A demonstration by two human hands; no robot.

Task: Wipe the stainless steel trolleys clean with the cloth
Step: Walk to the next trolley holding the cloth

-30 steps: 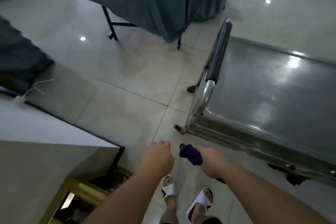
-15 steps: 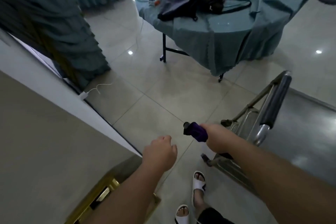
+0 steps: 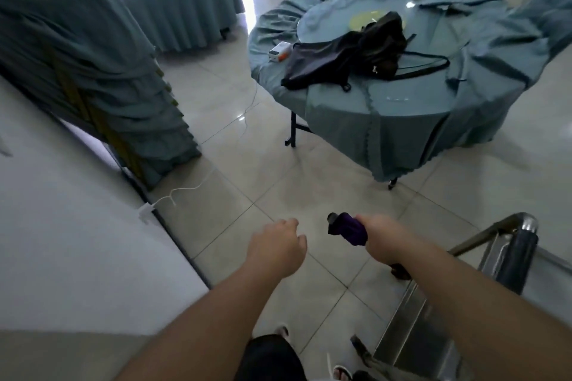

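My right hand (image 3: pixel 379 240) is closed around a rolled purple cloth (image 3: pixel 348 229), whose end sticks out to the left of my fist above the tiled floor. My left hand (image 3: pixel 277 249) hangs beside it with the fingers curled in and nothing in it. The stainless steel trolley (image 3: pixel 411 331) stands at the lower right, just right of my right forearm. Only its end frame and the black-padded handle (image 3: pixel 518 260) show; its top is cut off by the frame edge.
A round table with a teal cloth (image 3: pixel 402 120) stands ahead, bearing black bags (image 3: pixel 349 52) and a small white box (image 3: pixel 279 52). A stack of teal-covered chairs (image 3: pixel 93 80) lines the white wall (image 3: pixel 62 226) at left. A white cable (image 3: pixel 182 192) lies on the floor.
The view has swung up and left, away from the trolley top toward the round table. Both hands stay in front of me, the right still gripping the purple cloth.
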